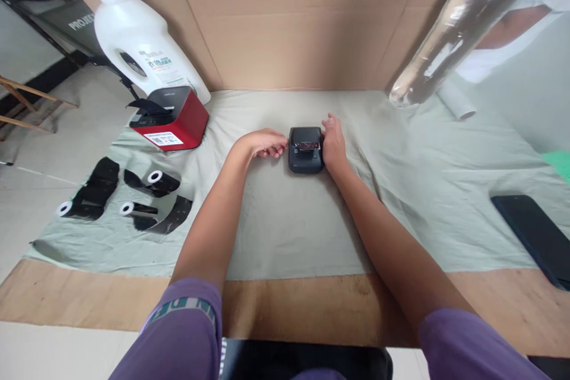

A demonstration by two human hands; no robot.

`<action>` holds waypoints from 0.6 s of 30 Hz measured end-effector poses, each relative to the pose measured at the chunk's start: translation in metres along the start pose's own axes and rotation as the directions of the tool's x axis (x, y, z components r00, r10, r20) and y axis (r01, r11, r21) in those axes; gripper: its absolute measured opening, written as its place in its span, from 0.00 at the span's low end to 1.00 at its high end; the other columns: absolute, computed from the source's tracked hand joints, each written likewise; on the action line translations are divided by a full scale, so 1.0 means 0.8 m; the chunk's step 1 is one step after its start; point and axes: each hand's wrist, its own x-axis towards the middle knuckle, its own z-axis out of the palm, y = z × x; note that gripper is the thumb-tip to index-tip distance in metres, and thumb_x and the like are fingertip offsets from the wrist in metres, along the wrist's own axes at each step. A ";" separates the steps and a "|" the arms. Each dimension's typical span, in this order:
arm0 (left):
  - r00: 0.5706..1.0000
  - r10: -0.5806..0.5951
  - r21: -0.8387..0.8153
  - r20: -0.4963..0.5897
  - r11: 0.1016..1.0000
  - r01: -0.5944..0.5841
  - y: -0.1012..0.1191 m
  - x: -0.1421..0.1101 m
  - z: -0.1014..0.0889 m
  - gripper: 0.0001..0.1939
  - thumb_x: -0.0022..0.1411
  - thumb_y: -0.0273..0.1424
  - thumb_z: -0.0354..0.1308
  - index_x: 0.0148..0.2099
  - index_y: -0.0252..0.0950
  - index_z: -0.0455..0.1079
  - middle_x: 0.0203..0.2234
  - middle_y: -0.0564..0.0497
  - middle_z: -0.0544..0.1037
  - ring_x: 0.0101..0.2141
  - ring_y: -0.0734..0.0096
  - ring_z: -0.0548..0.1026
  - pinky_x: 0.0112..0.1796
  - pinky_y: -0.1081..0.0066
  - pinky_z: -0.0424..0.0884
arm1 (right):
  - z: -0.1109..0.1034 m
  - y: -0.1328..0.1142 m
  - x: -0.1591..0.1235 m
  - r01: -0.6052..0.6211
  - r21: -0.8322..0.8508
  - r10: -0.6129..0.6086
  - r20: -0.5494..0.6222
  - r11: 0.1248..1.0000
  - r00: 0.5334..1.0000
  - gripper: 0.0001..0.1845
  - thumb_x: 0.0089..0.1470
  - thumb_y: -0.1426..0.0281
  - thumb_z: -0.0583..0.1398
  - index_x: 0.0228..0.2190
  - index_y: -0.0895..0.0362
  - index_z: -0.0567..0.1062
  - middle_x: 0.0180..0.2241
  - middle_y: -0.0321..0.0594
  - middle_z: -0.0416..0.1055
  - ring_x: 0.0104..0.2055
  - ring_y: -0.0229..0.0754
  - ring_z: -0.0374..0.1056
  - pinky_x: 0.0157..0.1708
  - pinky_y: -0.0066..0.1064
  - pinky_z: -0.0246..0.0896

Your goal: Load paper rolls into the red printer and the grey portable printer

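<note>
Purple sleeves (184, 329) behind the grip | left hand (268, 143): can't tell if pinching | right hand (334, 142): unclenched, against black gadget (305, 162) between 'em

Head view — close, forward and down over the table (294, 309).

I can read white "PROJE" on a dark panel (76, 34), green "衣物" on the bottle (129, 24), and "N DE" on the left sleeve (187, 323); print on the red box (194, 122) and device (306, 154) is too small.
</note>
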 end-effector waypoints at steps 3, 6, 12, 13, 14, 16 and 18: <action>1.000 0.014 0.000 -0.005 1.000 -0.014 0.001 -0.002 0.001 0.03 0.51 0.28 0.61 0.30 0.34 0.69 0.21 0.53 0.70 0.20 0.79 0.70 0.17 0.79 0.52 | 0.001 -0.001 0.000 -0.006 0.017 0.007 -0.012 1.000 1.000 0.46 0.59 0.33 0.41 0.64 0.49 0.61 0.60 0.47 0.66 0.61 0.52 0.64 0.62 0.48 0.57; 0.999 0.033 -0.009 0.007 0.999 -0.033 0.000 0.000 0.001 0.03 0.51 0.27 0.60 0.28 0.35 0.68 0.19 0.54 0.67 0.18 0.79 0.67 0.16 0.79 0.50 | 0.001 -0.002 0.000 -0.016 0.023 0.016 -0.020 1.000 1.000 0.47 0.58 0.33 0.41 0.64 0.49 0.61 0.59 0.48 0.67 0.61 0.53 0.64 0.62 0.50 0.56; 0.999 0.029 -0.023 0.016 0.999 -0.029 -0.003 0.003 0.001 0.03 0.51 0.28 0.61 0.28 0.35 0.69 0.17 0.55 0.66 0.18 0.79 0.67 0.16 0.78 0.49 | 0.001 0.002 0.000 0.010 0.028 -0.010 -0.006 1.000 1.000 0.46 0.58 0.32 0.41 0.64 0.47 0.61 0.58 0.47 0.67 0.60 0.53 0.65 0.61 0.50 0.57; 1.000 0.024 -0.023 0.011 0.999 -0.024 -0.002 0.003 0.002 0.04 0.50 0.29 0.62 0.28 0.36 0.69 0.17 0.55 0.67 0.19 0.78 0.68 0.16 0.78 0.50 | 0.001 0.002 0.000 0.014 0.029 -0.014 -0.006 0.999 1.000 0.45 0.58 0.33 0.41 0.64 0.47 0.61 0.58 0.46 0.67 0.60 0.53 0.65 0.61 0.50 0.57; 1.000 0.019 -0.024 0.007 1.000 -0.019 -0.001 0.002 0.002 0.05 0.50 0.30 0.62 0.28 0.36 0.69 0.17 0.55 0.67 0.19 0.78 0.69 0.16 0.79 0.50 | 0.001 0.002 0.000 0.016 0.031 -0.016 -0.008 0.999 1.000 0.45 0.58 0.33 0.41 0.64 0.46 0.61 0.58 0.46 0.67 0.60 0.52 0.66 0.61 0.50 0.57; 1.000 0.015 -0.028 0.003 0.999 -0.015 0.000 0.001 0.003 0.06 0.50 0.30 0.63 0.28 0.36 0.68 0.17 0.55 0.67 0.19 0.78 0.70 0.16 0.79 0.50 | 0.001 0.002 0.000 0.016 0.040 -0.015 -0.020 0.999 1.000 0.44 0.58 0.33 0.42 0.63 0.46 0.62 0.57 0.46 0.68 0.59 0.52 0.66 0.62 0.50 0.57; 1.000 0.013 -0.038 0.007 0.999 -0.013 0.001 0.000 0.003 0.06 0.50 0.30 0.63 0.27 0.35 0.68 0.17 0.55 0.67 0.19 0.78 0.70 0.16 0.79 0.49 | 0.001 0.000 -0.001 0.009 0.056 -0.006 -0.037 0.998 0.999 0.44 0.58 0.33 0.43 0.62 0.47 0.63 0.57 0.45 0.68 0.59 0.52 0.66 0.62 0.51 0.56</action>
